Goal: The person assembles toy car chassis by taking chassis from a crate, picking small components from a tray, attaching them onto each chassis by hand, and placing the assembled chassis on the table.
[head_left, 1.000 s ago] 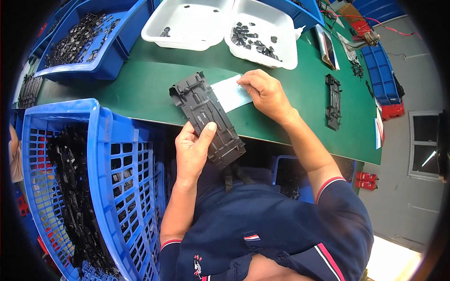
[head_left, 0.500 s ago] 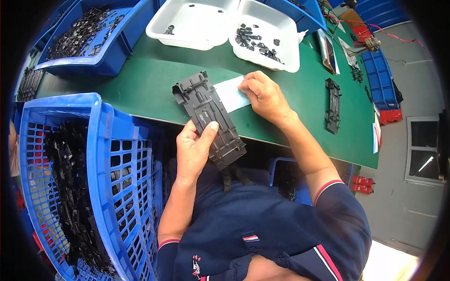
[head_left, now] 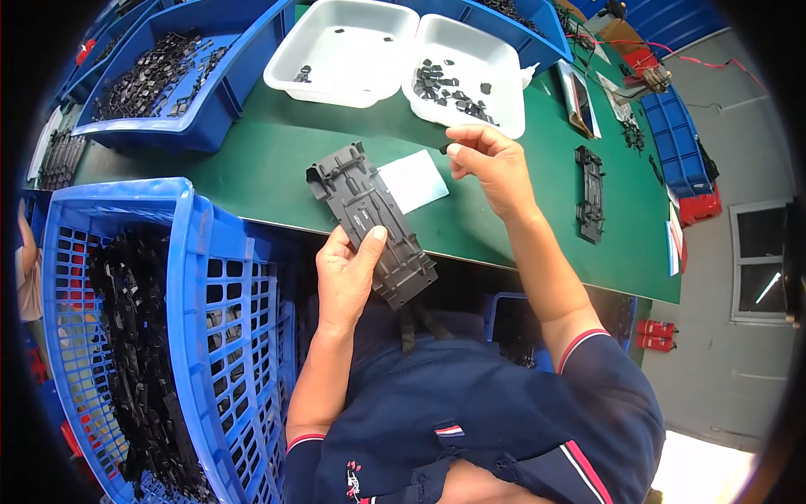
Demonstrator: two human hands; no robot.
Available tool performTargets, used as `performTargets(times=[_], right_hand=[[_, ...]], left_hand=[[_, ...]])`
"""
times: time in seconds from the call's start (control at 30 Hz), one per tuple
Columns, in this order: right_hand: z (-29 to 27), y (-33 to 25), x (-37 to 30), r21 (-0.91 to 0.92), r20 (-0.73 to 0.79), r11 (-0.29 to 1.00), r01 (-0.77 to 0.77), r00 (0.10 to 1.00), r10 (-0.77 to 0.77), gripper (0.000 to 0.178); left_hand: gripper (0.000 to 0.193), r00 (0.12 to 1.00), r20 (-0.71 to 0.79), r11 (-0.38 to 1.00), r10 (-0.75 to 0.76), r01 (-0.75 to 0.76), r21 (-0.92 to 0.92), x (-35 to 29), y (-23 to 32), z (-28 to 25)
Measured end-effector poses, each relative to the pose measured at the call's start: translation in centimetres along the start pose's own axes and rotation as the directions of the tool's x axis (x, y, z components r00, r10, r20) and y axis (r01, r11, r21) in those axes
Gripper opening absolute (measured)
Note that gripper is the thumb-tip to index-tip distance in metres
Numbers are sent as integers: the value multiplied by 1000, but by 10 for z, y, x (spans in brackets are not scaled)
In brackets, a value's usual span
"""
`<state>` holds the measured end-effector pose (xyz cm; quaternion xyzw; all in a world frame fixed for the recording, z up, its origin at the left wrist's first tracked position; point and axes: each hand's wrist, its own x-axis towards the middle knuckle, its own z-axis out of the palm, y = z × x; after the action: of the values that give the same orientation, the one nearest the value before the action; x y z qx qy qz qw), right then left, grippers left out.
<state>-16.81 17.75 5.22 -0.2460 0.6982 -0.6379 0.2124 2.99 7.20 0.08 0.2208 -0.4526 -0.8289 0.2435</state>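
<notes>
My left hand (head_left: pixel 348 273) is closed around the lower end of a long black plastic housing (head_left: pixel 363 197), thumb on its ribbed face. The housing is tilted, its upper end over the green table. My right hand (head_left: pixel 495 164) pinches a small black plastic piece (head_left: pixel 445 149) between thumb and fingertips, just in front of the right white tub (head_left: pixel 514 88). Between the hands, a white sheet of paper (head_left: pixel 416 183) lies on the table, partly behind the housing.
Another white tub (head_left: pixel 336 91) and a blue bin (head_left: pixel 180 126) of small black pieces stand at the back left. A blue crate (head_left: pixel 180 252) full of black parts stands at my left. A second black housing (head_left: pixel 590 193) lies on the green table (head_left: pixel 520 197) at right.
My right hand has moved from the paper slightly up and to the right, and the small black piece now shows at its fingertips. The left hand still holds the housing.
</notes>
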Motion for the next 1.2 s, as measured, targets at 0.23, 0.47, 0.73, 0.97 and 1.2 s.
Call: performTargets(times=[0.23,0.47,0.73,0.97,1.2], right_hand=[[29,-22,-29,262,137,947,-186,979,154,17],[64,-31,-63,278,242,960,-4,968,-66,16],[84,-32,-68,-170,272,681,712,698,-662,20],[91,-28,-69,-211,285,514,831,556,-781,22],[92,-32,-70,-201,306,508,838,546,-780,21]], left_hand=[[17,990,-8,989,137,-137,61,-9,10,6],[18,966,14,946,260,-257,196,-24,16,14],[15,927,38,827,374,-351,439,-35,22,13],[15,888,57,734,456,-412,541,-41,23,11],[25,844,91,642,528,-467,609,-42,26,11]])
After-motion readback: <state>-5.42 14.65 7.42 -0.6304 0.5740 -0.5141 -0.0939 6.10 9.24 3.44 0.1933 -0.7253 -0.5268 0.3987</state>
